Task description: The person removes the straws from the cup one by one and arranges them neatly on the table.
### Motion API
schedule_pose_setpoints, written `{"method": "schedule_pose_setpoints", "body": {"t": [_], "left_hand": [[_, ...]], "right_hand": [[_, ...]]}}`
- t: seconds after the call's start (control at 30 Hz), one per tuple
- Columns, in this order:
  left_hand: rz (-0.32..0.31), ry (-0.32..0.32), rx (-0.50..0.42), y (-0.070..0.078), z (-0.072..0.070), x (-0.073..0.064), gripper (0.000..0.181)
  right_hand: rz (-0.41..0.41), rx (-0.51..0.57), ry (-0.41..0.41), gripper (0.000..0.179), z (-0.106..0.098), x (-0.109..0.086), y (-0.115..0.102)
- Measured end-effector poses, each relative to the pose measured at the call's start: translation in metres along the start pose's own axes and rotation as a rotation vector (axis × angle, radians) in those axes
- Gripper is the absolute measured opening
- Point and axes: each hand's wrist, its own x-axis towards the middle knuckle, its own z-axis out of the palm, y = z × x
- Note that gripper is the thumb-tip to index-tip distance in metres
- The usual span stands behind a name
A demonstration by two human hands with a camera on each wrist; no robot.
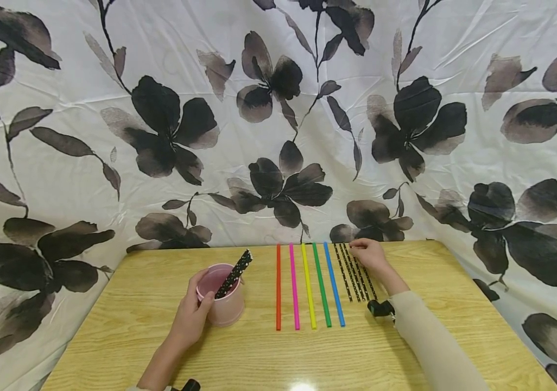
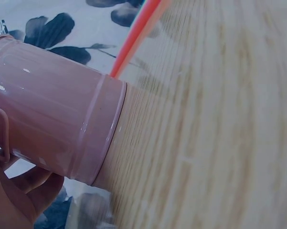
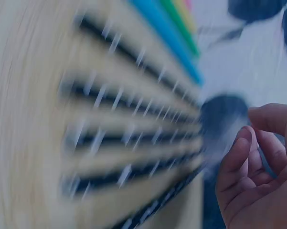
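My left hand (image 1: 190, 309) grips a pink bucket (image 1: 227, 312) by its side on the left of the table; its fingers curl around the wall. In the left wrist view a small loop handle shows on the bucket (image 2: 47, 105) beside the hand (image 2: 19, 198). Black straws with white specks (image 1: 233, 276) lean out of the bucket's mouth, bunched together. My right hand (image 1: 371, 258) hovers at the far ends of several black speckled straws (image 1: 347, 271) lying side by side. In the right wrist view this hand (image 3: 260, 167) has loosely bent fingers and nothing between thumb and fingertips.
Left of the black row lie a red straw (image 1: 278, 288), a pink straw (image 1: 295, 288), a yellow straw (image 1: 309, 288), a green straw (image 1: 322, 285) and a blue straw (image 1: 334, 285). A floral cloth (image 1: 337, 217) hangs behind the wooden table (image 1: 259, 358).
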Motion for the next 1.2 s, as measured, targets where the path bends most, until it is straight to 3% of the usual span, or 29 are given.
{"method": "schedule_pose_setpoints", "body": {"t": [0.13, 0.47, 0.8, 1.03, 1.2], "left_hand": [[-0.001, 0.001, 0.001, 0.0, 0.0, 0.001, 0.053], [-0.008, -0.008, -0.008, 0.003, 0.0, 0.0, 0.052], [0.01, -0.002, 0.0, -0.001, -0.001, 0.001, 0.053], [0.016, -0.001, -0.01, -0.001, -0.002, 0.001, 0.052], [0.012, -0.005, -0.012, -0.002, -0.002, 0.002, 0.052]], "right_hand": [[-0.069, -0.025, -0.05, 0.026, 0.02, -0.01, -0.029], [-0.199, 0.061, -0.211, 0.02, 0.085, -0.049, -0.089], [-0.234, 0.158, -0.35, 0.019, 0.143, -0.085, -0.114], [-0.311, 0.159, -0.332, 0.025, 0.17, -0.098, -0.12], [-0.32, 0.14, -0.262, 0.023, 0.183, -0.106, -0.123]]}}
